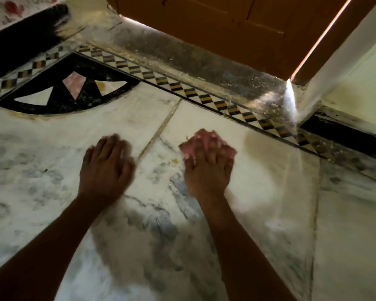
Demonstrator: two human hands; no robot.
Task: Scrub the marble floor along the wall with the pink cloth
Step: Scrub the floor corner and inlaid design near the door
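Now my right hand (206,168) presses flat on the bunched pink cloth (195,142) to bear down on the marble floor (269,192); my left hand (105,168), spread empty, props me nearby.

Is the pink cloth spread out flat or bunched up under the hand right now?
Bunched up. The pink cloth shows as a crumpled wad under the right hand, whose fingers press it onto the marble floor. The left hand rests flat, empty.

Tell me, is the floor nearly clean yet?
Not yet. The right hand presses the pink cloth on the marble floor, mid-scrub, while the left hand rests flat. The slab around the cloth looks pale. The checkered border and dusty sill below the door still look gritty.
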